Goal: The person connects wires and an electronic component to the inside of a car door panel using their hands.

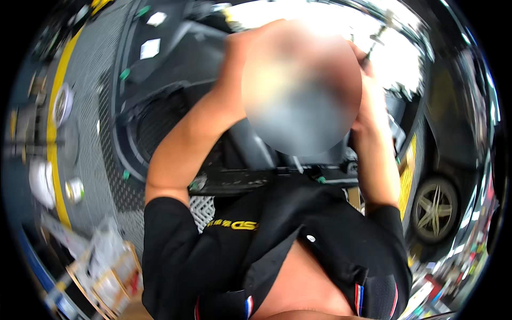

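Both my forearms rise toward a round blurred patch in the upper middle. My left hand (pixel 236 56) disappears into that blur, its fingers hidden. At the blur's right edge my right hand (pixel 369 92) is partly visible beside a thin dark object (pixel 375 44); its grip and whatever lies between my hands cannot be made out. Beneath my arms spreads a large black moulded plastic assembly (pixel 197 50) with green clips (pixel 125 73), white square labels (pixel 150 49) and a recessed well (pixel 154 130).
A black car with a spoked wheel (pixel 434 209) stands close on my right. On the left are a grey grated floor with a yellow stripe (pixel 66 58), a white bucket (pixel 41 183), a small can (pixel 74 190) and a wooden crate (pixel 106 280) with plastic bags. Bright glare fills the upper right.
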